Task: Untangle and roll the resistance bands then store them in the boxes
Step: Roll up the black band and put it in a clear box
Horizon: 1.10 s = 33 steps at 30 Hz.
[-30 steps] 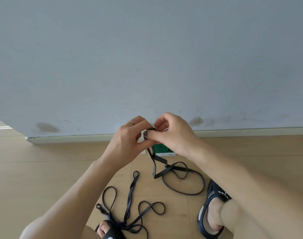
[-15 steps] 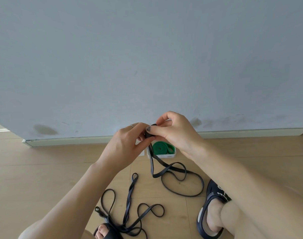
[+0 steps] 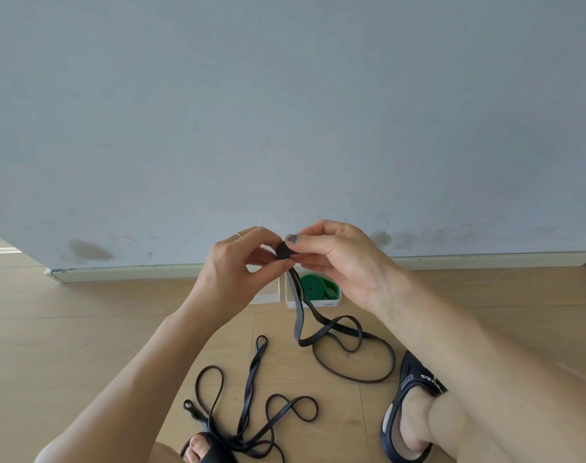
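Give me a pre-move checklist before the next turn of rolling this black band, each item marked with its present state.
1. Black roll pinched by both left hand and right hand: ok.
2. Band tail hangs free to the floor, looped but not knotted: ok.
3. Tail apart from the tangled bands near the feet: ok.
4. White box already holds a green roll; room for another: cannot tell.
5. Second box mostly hidden behind the left hand; contents: cannot tell.
6. Roll tightness: cannot tell.

Bare floor (image 3: 84, 329) left of tangled bands (image 3: 251, 412)
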Each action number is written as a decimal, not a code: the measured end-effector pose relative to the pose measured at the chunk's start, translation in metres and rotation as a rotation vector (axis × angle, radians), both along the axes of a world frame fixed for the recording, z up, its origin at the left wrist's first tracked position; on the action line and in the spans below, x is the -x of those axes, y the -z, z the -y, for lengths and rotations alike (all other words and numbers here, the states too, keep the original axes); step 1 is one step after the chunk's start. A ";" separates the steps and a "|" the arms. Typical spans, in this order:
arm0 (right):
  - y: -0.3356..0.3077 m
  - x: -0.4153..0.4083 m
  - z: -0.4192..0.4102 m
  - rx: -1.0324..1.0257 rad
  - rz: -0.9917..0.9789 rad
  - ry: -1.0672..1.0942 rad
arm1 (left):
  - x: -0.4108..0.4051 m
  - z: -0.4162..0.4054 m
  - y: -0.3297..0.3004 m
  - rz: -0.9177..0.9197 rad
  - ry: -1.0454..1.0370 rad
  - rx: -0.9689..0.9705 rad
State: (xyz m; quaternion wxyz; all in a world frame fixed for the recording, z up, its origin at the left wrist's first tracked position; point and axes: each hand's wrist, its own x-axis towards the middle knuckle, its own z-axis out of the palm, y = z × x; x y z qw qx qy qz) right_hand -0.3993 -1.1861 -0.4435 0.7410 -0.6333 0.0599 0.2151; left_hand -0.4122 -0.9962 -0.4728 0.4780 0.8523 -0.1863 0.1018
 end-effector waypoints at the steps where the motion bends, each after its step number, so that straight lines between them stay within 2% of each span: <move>1: 0.000 0.000 0.000 -0.043 -0.032 -0.011 | 0.000 0.000 -0.002 -0.001 0.000 0.007; 3: 0.000 0.000 0.000 -0.090 -0.064 -0.020 | 0.001 -0.002 -0.005 0.001 0.006 0.003; 8: 0.002 0.003 -0.002 0.103 0.089 0.012 | 0.000 -0.005 -0.004 -0.014 0.049 -0.055; 15: 0.003 0.004 -0.003 -0.035 -0.029 0.019 | 0.002 -0.002 -0.006 0.006 0.026 -0.028; 20: 0.001 0.006 -0.004 -0.087 -0.037 -0.004 | 0.000 -0.003 -0.006 0.074 0.030 -0.045; 25: 0.004 0.011 -0.009 0.296 0.208 0.080 | 0.001 -0.006 -0.004 0.115 0.065 -0.125; 27: 0.006 0.011 -0.009 0.246 0.189 0.088 | 0.001 -0.008 -0.004 0.132 0.048 -0.139; 30: 0.003 0.010 -0.006 0.041 0.016 0.082 | 0.001 -0.008 -0.004 0.143 0.027 -0.139; 33: 0.001 0.008 -0.005 -0.137 -0.069 0.076 | 0.001 -0.003 -0.003 0.138 0.034 -0.119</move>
